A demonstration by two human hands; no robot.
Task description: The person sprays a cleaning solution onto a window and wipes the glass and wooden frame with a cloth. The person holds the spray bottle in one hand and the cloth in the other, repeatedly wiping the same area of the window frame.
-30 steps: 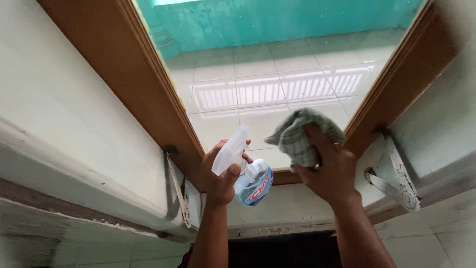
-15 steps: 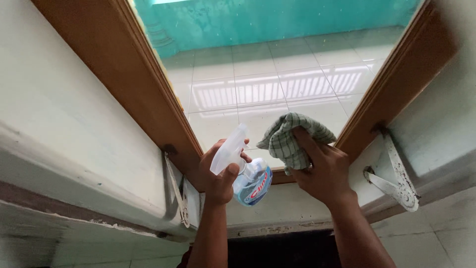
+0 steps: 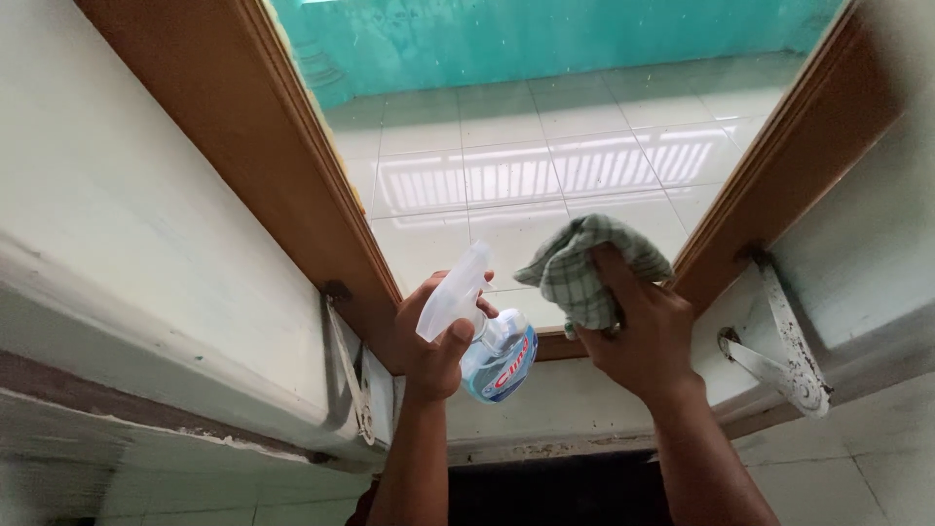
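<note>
L hand (image 3: 429, 336) gripping spray bottle (image 3: 492, 356), R hand (image 3: 638, 331) clutching checked cloth (image 3: 584, 268) just beside it

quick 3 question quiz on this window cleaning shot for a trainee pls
1. True or false: the left hand holds the spray bottle by its trigger head.
2. What does the right hand press against the window glass?
A. a sponge
B. a checked cloth
C. a squeegee
3. Fill in: the glass sits in a ____ wooden frame.

Key: 1 true. 2 B. 3 brown.
</note>
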